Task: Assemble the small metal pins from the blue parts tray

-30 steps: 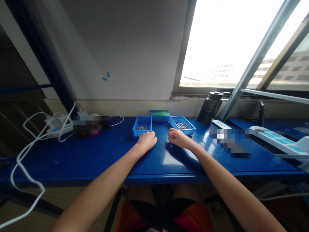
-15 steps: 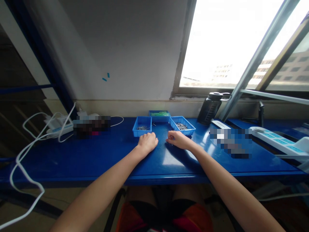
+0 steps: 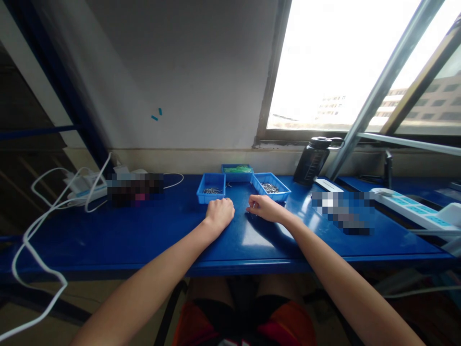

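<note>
My left hand rests on the blue bench top with its fingers curled in; whatever they hold is hidden. My right hand lies a little to its right, fingers pinched together near the thumb, and I cannot see what is between them. Just beyond the hands stand three small blue trays: the left tray and the right tray hold small metal pieces, and the back tray holds green pieces.
A dark water bottle stands right of the trays. A white power strip lies at the far right. White cables and chargers sit at the left end. A wall and a window rise behind the bench.
My right hand has slid slightly left and toward me, away from the right tray. My left hand has barely shifted.
</note>
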Motion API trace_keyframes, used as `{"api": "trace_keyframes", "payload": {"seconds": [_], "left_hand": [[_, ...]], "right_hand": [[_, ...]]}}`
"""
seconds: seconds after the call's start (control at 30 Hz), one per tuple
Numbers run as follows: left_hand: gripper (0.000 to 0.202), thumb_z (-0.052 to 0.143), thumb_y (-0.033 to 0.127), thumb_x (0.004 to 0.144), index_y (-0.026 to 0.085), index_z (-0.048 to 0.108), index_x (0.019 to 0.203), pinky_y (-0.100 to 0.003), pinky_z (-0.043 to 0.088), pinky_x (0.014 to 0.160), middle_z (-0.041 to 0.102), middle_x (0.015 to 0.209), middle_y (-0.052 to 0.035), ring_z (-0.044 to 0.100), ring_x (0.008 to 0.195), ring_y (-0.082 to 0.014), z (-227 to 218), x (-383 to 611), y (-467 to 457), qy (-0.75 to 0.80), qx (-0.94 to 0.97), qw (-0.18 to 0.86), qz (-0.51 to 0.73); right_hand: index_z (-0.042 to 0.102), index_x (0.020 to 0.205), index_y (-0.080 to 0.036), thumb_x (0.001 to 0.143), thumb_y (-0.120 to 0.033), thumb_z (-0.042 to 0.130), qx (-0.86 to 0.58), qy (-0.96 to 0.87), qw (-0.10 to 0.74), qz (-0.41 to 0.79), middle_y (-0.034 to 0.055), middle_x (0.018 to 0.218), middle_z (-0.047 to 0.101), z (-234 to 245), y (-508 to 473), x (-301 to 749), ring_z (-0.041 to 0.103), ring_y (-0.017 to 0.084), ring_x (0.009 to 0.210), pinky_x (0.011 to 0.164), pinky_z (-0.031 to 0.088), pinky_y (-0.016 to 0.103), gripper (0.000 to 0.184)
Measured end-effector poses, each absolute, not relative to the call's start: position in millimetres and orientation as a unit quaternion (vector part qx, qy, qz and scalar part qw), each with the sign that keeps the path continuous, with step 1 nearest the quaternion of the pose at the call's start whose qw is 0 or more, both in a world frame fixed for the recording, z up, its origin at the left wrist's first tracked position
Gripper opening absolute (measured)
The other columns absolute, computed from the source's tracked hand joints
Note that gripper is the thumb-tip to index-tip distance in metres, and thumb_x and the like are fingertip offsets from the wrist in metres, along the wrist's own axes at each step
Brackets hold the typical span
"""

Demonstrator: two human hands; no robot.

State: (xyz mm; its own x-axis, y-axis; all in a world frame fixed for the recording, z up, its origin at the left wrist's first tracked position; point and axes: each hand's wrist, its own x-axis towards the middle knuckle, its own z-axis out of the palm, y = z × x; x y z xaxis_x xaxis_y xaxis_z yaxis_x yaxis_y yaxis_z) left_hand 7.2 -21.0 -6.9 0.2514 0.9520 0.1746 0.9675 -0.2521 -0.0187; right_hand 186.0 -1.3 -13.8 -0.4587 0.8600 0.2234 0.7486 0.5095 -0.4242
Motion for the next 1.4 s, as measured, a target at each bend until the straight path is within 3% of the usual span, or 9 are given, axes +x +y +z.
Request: {"api": "trace_keyframes", "payload": {"seconds": [0.37, 0.63, 0.77, 0.9, 1.03, 1.27, 1.4], "left_hand": [[0.03, 0.037, 0.028, 0.085, 0.01, 0.06, 0.09, -0.034, 0.045, 0.067, 0.064, 0.082, -0.0163, 0.061, 0.083, -0.0282, -6.8, 7.6, -22.1, -0.588, -0.803, 0.069, -0.064], [0.027, 0.034, 0.022, 0.085, 0.012, 0.055, 0.098, -0.032, 0.045, 0.071, 0.058, 0.097, -0.015, 0.058, 0.087, -0.024, -5.9, 7.0, -22.8, -0.578, -0.813, 0.05, -0.048], [0.024, 0.034, 0.017, 0.084, 0.015, 0.054, 0.097, -0.031, 0.044, 0.073, 0.057, 0.096, -0.012, 0.057, 0.089, -0.0225, -5.0, 4.6, -22.4, -0.534, -0.843, 0.045, -0.045], [0.023, 0.031, 0.021, 0.086, 0.019, 0.052, 0.095, -0.029, 0.044, 0.073, 0.057, 0.094, -0.0087, 0.056, 0.09, -0.0205, -2.9, 3.7, -23.2, -0.464, -0.883, 0.035, -0.061], [0.021, 0.031, 0.023, 0.086, 0.021, 0.049, 0.097, -0.027, 0.044, 0.07, 0.057, 0.094, -0.0059, 0.056, 0.089, -0.0187, -1.9, 3.8, -22.3, -0.407, -0.91, 0.019, -0.08], [0.018, 0.034, 0.023, 0.086, 0.021, 0.046, 0.1, -0.024, 0.044, 0.072, 0.058, 0.099, -0.0043, 0.055, 0.093, -0.0169, -0.7, 4.6, -20.4, -0.387, -0.915, -0.021, -0.114], [0.019, 0.038, 0.023, 0.084, 0.02, 0.048, 0.099, -0.025, 0.043, 0.071, 0.059, 0.095, -0.005, 0.057, 0.087, -0.0177, -2.5, 3.5, -17.3, -0.392, -0.905, -0.071, -0.148]], "right_hand": [[0.051, 0.069, -0.017, 0.073, -0.03, 0.055, -0.474, -0.845, 0.208, 0.131, -0.0009, 0.06, 0.056, -15.1, -0.6, 185.9, 0.049, 0.01, 0.055, 0.051, 0.034, 0.02, 0.014], [0.051, 0.07, -0.017, 0.073, -0.03, 0.055, -0.475, -0.844, 0.207, 0.135, -0.0008, 0.06, 0.056, -15.6, -0.2, 186.4, 0.049, 0.01, 0.055, 0.051, 0.035, 0.02, 0.014], [0.051, 0.071, -0.017, 0.073, -0.03, 0.055, -0.475, -0.845, 0.206, 0.134, -0.0008, 0.061, 0.057, -15.0, -1.0, 185.9, 0.05, 0.01, 0.056, 0.052, 0.035, 0.02, 0.013], [0.054, 0.076, -0.018, 0.074, -0.028, 0.054, -0.477, -0.842, 0.208, 0.14, -0.0006, 0.063, 0.058, -13.2, -2.7, 184.5, 0.052, 0.011, 0.058, 0.053, 0.037, 0.02, 0.011], [0.055, 0.086, -0.018, 0.075, -0.027, 0.052, -0.465, -0.845, 0.216, 0.15, 0.0004, 0.07, 0.06, -12.2, -3.8, 184.1, 0.054, 0.011, 0.062, 0.056, 0.038, 0.021, 0.014], [0.059, 0.076, -0.017, 0.079, -0.03, 0.048, -0.439, -0.863, 0.204, 0.143, 0.0025, 0.072, 0.061, -12.3, -4.2, 184.4, 0.053, 0.012, 0.061, 0.055, 0.037, 0.021, 0.018], [0.061, 0.082, -0.016, 0.08, -0.032, 0.046, -0.426, -0.866, 0.197, 0.171, 0.0033, 0.075, 0.062, -11.3, -4.1, 185.2, 0.054, 0.012, 0.065, 0.059, 0.039, 0.022, 0.022]]}}
